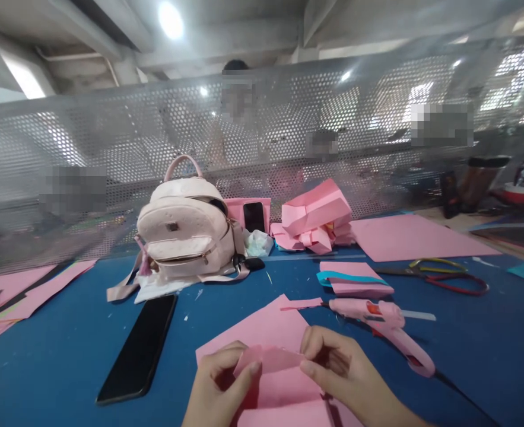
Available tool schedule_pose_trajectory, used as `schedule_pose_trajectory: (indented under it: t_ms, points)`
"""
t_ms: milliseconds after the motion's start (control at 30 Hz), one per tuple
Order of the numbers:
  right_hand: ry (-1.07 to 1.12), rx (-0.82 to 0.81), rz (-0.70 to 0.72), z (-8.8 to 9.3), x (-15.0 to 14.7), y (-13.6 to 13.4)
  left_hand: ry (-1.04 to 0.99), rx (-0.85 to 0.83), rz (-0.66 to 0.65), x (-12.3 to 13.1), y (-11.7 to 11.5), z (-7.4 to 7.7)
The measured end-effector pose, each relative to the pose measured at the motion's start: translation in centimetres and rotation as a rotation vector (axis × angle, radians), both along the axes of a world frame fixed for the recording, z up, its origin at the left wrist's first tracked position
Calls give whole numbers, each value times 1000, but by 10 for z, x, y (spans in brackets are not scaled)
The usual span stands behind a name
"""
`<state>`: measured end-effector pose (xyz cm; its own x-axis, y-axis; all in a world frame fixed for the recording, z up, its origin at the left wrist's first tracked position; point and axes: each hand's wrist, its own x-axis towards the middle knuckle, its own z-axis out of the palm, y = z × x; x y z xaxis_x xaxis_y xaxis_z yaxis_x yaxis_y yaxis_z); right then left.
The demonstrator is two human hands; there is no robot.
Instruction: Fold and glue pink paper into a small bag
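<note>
Between my hands is a folded piece of pink paper (288,385), with creases and a raised flap at its far edge. My left hand (221,379) pinches the flap's left side between thumb and fingers. On the right side, my right hand (344,367) pinches the same flap near its corner. Beneath and beyond it lies a flat pink sheet (248,329) on the blue table. A pink glue gun (386,314) rests just right of my right hand, a clear glue stick jutting from its back and a pink strip at its nozzle.
A black phone (139,350) lies left of my hands. Behind stand a pale pink backpack (188,228) and folded pink paper pieces (317,213). Scissors (444,276) and a pink piece with a blue band (355,279) lie right. A perforated metal screen (155,130) borders the table; people are beyond.
</note>
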<state>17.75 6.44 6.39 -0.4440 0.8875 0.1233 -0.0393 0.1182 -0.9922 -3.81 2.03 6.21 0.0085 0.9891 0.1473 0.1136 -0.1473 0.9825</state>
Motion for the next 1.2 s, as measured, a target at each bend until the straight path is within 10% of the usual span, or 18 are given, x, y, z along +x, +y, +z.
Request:
schedule_pose_trajectory:
  t_ms: [933,1200]
  points:
    - [-21,138,-176,11,2,-5,-88,-15,36,-1,0,1]
    - [-153,416,-185,27,17,-31,-11,288,220,-31,8,37]
